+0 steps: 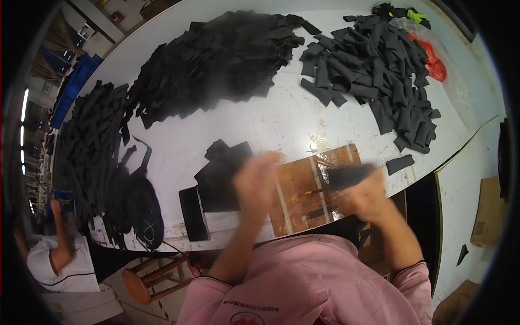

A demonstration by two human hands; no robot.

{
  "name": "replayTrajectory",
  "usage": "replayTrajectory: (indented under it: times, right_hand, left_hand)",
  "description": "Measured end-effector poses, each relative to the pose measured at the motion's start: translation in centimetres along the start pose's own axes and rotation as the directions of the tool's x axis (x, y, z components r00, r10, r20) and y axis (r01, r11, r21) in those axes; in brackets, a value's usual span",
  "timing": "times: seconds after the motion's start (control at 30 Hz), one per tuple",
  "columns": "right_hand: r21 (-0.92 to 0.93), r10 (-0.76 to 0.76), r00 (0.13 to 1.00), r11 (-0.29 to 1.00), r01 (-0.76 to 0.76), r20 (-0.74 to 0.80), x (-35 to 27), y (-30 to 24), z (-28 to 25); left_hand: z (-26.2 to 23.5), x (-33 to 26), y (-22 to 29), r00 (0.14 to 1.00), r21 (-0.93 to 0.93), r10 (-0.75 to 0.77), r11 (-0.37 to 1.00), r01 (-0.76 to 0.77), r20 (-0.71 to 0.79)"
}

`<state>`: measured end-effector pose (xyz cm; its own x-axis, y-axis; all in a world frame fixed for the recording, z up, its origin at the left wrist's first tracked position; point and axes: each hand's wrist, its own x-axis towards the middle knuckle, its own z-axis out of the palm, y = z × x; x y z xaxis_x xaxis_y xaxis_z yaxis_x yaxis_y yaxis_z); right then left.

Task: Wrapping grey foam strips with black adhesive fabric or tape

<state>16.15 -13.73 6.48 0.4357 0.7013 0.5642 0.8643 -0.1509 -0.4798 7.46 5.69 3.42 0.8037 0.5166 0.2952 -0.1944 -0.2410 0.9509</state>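
Observation:
In my right hand (369, 196) is a dark grey fabric piece (346, 176), gripped by its right end above the right part of a wooden board (292, 187). Pale strips cross this board, and clear tape shines on its right part. A thin pointed rod (313, 192) shows just left of the held piece; where it is fixed cannot be seen. My left hand (255, 181) is smeared by motion between the board and a small stack of flat black fabric pieces (219, 187). Whether its fingers hold anything is unclear. One rolled grey piece (400, 164) lies alone to the right.
Flat black pieces form a large heap (211, 65) at the back; rolled grey tubes form another (374, 65) at right. More black strips (89, 141) lie left. A phone (193, 214), black bag (143, 208), stool (138, 284) and co-worker in white (62, 262) are nearer.

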Motion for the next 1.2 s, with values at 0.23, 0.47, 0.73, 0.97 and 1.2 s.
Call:
replayTrajectory:
  times: [0.23, 0.47, 0.73, 0.97, 1.2]
  right_hand:
    - [0.590, 0.743, 0.658, 0.587, -0.554, -0.121, 0.3, 0.3, 0.2]
    - [0.369, 0.532, 0.746, 0.652, -0.663, 0.401, -3.3, -5.1, 5.3]
    - [0.277, 0.422, 0.785, 0.770, -0.575, 0.454, -3.5, -4.7, 7.5]
    - [0.183, 0.420, 0.731, 0.789, -0.587, 0.538, -5.3, -4.7, 7.6]
    - [0.199, 0.550, 0.664, 0.675, -0.710, 0.506, -7.9, -3.5, 7.4]
  left_hand:
    - [-12.0, 7.2, -14.6, 0.877, 0.814, -0.028, 0.359, 0.457, -0.480]
    - [-11.8, 8.1, -12.7, 0.989, 0.785, -0.147, 0.608, 0.119, -0.037]
    - [-6.4, 8.4, -2.5, 0.971, 0.754, 0.172, 0.612, -0.236, 0.164]
    - [-0.7, 3.5, -4.5, 0.927, 0.634, -0.184, 0.770, -0.070, 0.326]
    - [-3.4, -0.7, -5.3, 0.967, 0.500, -0.013, 0.857, -0.121, 0.255]
